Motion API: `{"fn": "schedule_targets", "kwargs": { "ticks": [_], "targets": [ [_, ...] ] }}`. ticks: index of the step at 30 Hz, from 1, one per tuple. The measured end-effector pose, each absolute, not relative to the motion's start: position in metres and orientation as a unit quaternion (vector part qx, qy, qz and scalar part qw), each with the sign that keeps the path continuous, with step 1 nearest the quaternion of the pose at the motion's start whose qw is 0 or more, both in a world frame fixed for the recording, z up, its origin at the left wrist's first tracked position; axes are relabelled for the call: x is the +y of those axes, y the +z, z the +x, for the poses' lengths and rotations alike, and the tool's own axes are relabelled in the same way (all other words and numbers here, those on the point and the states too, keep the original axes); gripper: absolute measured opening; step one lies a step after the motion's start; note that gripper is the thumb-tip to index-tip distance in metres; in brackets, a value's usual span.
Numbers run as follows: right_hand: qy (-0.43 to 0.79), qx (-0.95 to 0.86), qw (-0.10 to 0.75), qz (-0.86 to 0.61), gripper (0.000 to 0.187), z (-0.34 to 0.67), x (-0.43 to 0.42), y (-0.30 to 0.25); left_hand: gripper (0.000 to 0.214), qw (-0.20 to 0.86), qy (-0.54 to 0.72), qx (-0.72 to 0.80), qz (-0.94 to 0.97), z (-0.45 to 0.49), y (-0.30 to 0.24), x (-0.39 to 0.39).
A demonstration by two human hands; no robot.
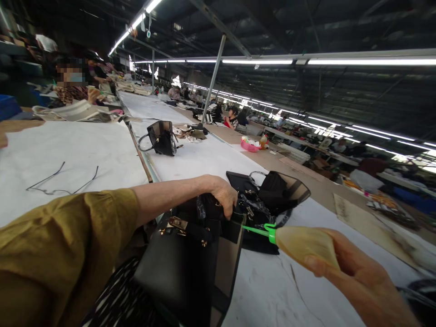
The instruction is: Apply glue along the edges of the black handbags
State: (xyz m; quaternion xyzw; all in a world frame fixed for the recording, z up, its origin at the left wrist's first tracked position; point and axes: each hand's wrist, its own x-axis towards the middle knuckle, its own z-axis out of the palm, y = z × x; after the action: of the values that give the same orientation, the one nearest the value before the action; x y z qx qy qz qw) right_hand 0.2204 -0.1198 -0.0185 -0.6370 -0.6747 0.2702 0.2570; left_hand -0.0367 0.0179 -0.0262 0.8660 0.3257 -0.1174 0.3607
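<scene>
A black handbag (180, 272) with gold-coloured clasps stands tilted in front of me at the table's near edge. My left hand (223, 195) reaches over its top, fingers bent down and closed at the upper rim of its beige-lined side; what they pinch is hidden. In my right hand (357, 272) is a yellowish squeeze bottle (303, 245) with a green nozzle. The nozzle's tip points left and is at or very near the bag's upper side edge, just below my left fingers. More black handbags (282, 190) lie right behind this one.
Another black handbag (161, 138) stands farther along the white table (190, 170). Eyeglasses (61, 188) lie on the left-hand table. A pink basket (250, 145), a stained board (371, 231) and a slanted metal post (214, 77) are beyond. Other people sit at tables farther back.
</scene>
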Motion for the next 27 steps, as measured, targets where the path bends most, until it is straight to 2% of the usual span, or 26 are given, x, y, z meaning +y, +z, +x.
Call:
{"fn": "schedule_targets", "kwargs": {
  "ticks": [15, 27],
  "targets": [
    [0.280, -0.677, 0.209, -0.648, 0.043, 0.220, -0.130, -0.029, 0.032, 0.298, -0.130, 0.342, 0.882, -0.034, -0.023, 0.016],
    [0.273, -0.684, 0.202, -0.645, 0.039, 0.219, -0.149, -0.053, 0.022, 0.305, -0.114, 0.347, 0.880, -0.034, -0.020, 0.013]
  ]
}}
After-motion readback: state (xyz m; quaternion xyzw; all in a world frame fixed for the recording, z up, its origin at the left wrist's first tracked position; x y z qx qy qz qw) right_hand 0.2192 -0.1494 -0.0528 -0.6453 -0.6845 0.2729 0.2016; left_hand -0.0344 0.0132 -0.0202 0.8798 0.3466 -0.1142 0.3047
